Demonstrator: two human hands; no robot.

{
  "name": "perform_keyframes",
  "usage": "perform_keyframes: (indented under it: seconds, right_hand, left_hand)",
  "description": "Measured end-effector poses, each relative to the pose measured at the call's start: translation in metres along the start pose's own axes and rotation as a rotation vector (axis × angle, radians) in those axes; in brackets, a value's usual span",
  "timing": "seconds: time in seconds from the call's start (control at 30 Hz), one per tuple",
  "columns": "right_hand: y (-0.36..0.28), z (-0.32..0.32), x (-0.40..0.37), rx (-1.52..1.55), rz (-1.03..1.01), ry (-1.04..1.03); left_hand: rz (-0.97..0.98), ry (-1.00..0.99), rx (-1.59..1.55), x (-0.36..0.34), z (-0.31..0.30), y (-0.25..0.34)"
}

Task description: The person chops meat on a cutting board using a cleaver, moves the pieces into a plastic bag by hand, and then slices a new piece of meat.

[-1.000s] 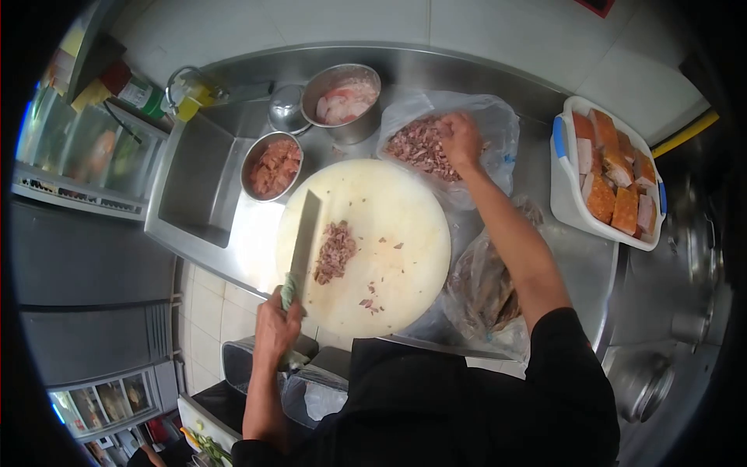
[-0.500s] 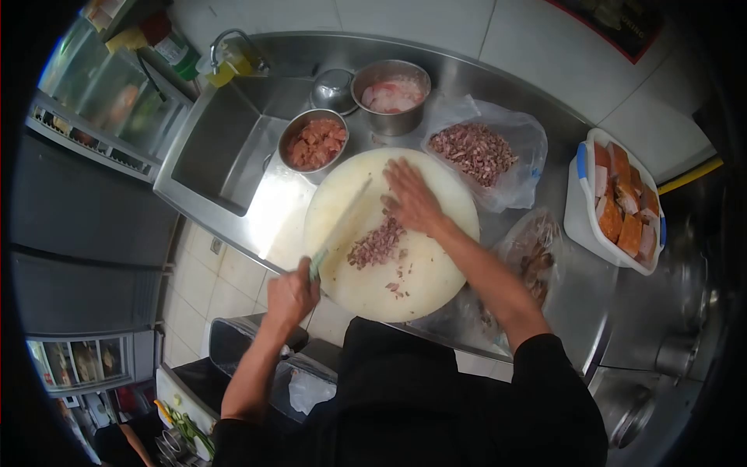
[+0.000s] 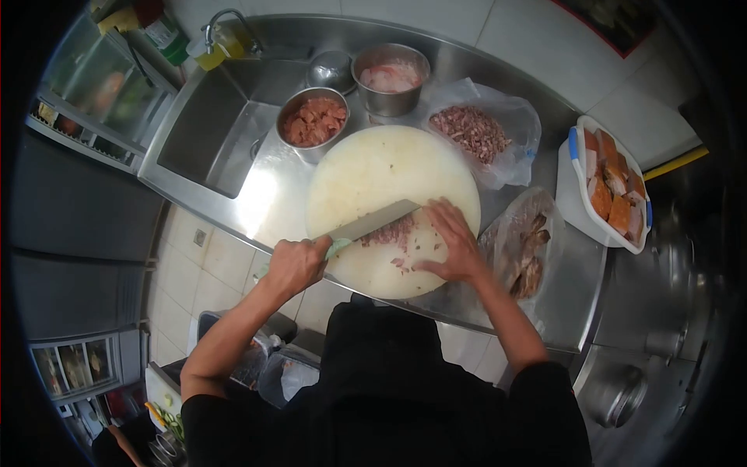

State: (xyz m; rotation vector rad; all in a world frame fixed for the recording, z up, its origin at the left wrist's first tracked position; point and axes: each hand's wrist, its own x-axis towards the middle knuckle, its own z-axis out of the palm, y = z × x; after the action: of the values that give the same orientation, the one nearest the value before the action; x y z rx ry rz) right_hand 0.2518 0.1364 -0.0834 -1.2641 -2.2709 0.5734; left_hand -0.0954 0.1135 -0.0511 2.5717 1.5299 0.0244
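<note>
My left hand (image 3: 297, 266) is closed round the green handle of a wide knife (image 3: 377, 221). The blade lies across the round white cutting board (image 3: 389, 167), against the far side of a small pile of chopped meat (image 3: 393, 233). Fingers apart, my right hand (image 3: 454, 243) rests at the board's right side, its fingertips near the blade's tip. Small meat scraps (image 3: 401, 265) lie on the board beside its thumb.
Beyond the board stand a bowl of meat chunks (image 3: 314, 122), a metal pot (image 3: 391, 78) and a bag of chopped meat (image 3: 473, 134). Another bag (image 3: 531, 253) and a white basket of meat blocks (image 3: 595, 183) are at the right; a sink (image 3: 206, 140) is at the left.
The knife has swung toward me and now lies crosswise at the meat pile. My right hand has moved from the board's far side to its near right.
</note>
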Motion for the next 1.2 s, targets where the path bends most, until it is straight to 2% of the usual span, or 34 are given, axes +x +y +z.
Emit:
perform_keyframes:
  seconds: [0.03,0.1,0.13,0.17,0.27,0.33,0.4,0.47,0.53,0.6,0.67,0.7,0.73,0.8,0.87,0.97,1.1,1.2]
  right_hand:
    - [0.001,-0.003,-0.008,-0.125,0.048,-0.137]
    - [-0.005,0.000,-0.017,-0.205,0.046,-0.210]
    - [-0.008,0.002,-0.020,-0.284,0.032,-0.283]
    - [-0.009,0.007,-0.019,-0.286,0.038,-0.281]
    - [-0.001,0.039,-0.007,-0.262,0.064,-0.160]
    - [0.001,0.054,0.007,-0.270,0.130,-0.034]
    - [-0.004,0.056,0.020,-0.230,0.116,-0.036]
    - [-0.011,0.063,0.029,-0.187,0.106,-0.037]
    - [-0.020,0.074,0.037,-0.082,0.076,0.015]
    - [-0.025,0.098,0.039,0.013,0.042,0.074]
    - [-0.035,0.108,0.038,0.107,0.011,0.129]
    - [-0.042,0.107,0.037,0.211,0.043,0.126]
    - [-0.047,0.106,0.036,0.315,0.074,0.118]
    - [-0.039,0.098,0.039,0.217,0.016,0.163]
    - [-0.033,0.086,0.042,0.122,-0.050,0.201]
    - [-0.031,0.081,0.045,-0.083,0.142,0.185]
    - [-0.044,0.095,0.042,-0.070,0.108,0.101]
    - [-0.056,0.111,0.045,0.057,0.176,0.184]
  left_hand:
    - [-0.009,0.044,-0.005,-0.006,0.000,-0.001]
    - [-0.006,0.085,-0.011,-0.014,0.003,-0.005]
    - [-0.080,0.099,-0.002,-0.018,0.007,-0.007]
    - [-0.156,0.116,0.007,-0.020,0.009,-0.008]
    - [-0.101,0.124,-0.037,-0.034,0.009,0.007]
    - [-0.101,0.061,-0.072,-0.037,-0.005,0.018]
    - [-0.217,-0.106,-0.159,-0.040,-0.016,0.024]
    - [-0.283,-0.072,-0.254,-0.048,-0.009,0.016]
    - [-0.557,-0.023,-1.007,-0.056,-0.008,0.008]
    - [-0.611,-0.019,-1.117,-0.068,-0.012,0.004]
    - [-0.825,-0.109,-1.314,-0.085,-0.012,0.003]
    - [-0.797,-0.002,-1.368,-0.094,0.002,0.003]
    - [-0.800,-0.002,-1.375,-0.101,0.005,0.006]
    - [-0.933,-0.035,-1.518,-0.114,0.010,0.010]
    - [-0.948,-0.005,-1.583,-0.120,0.022,0.016]
    - [-0.978,-0.017,-1.590,-0.123,0.035,0.026]
    - [-0.954,-0.012,-1.632,-0.109,0.031,0.043]
    - [-0.926,0.007,-1.595,-0.095,0.038,0.056]
